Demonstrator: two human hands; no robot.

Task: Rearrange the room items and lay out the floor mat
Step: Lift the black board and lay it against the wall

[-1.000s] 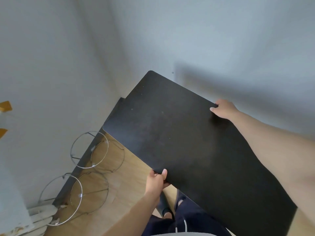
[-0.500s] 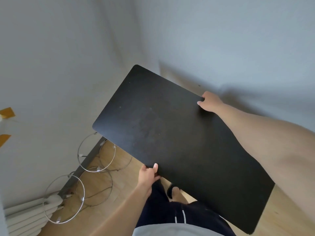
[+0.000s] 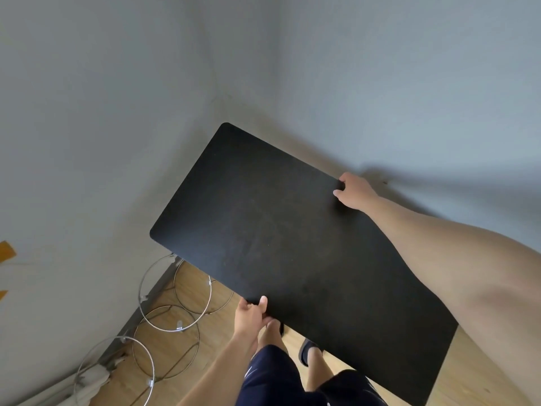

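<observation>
Both hands are gripping the black board (image 3: 292, 253), one on each long edge. Left hand (image 3: 248, 313) is pinching the near edge at about 6 o'clock, thumb lying on top and fingers curled underneath. Right hand (image 3: 355, 191) is clamping the far edge at about 2 o'clock, fingers hooked over the rim, though how far they wrap below is hard to tell from up here. The board is hanging in the air, tilted across the middle of the view, its far corner pointing toward the wall corner (image 3: 216, 92) at 12 o'clock. It looks stiff; whether it is the mat itself I cannot say.

Now the risks. That left pinch is sitting close to one end of a long panel, so the unsupported end at 4 o'clock is probably pulling down, and a slip there would likely drop it onto the feet (image 3: 310, 351) right below. Swinging it wide could be knocking the far corner into the wall. At 8 o'clock, wire rings (image 3: 175, 291) are standing on the wooden floor (image 3: 468, 376) beside the skirting, and a low pass of the board's left corner could be tipping them over.
</observation>
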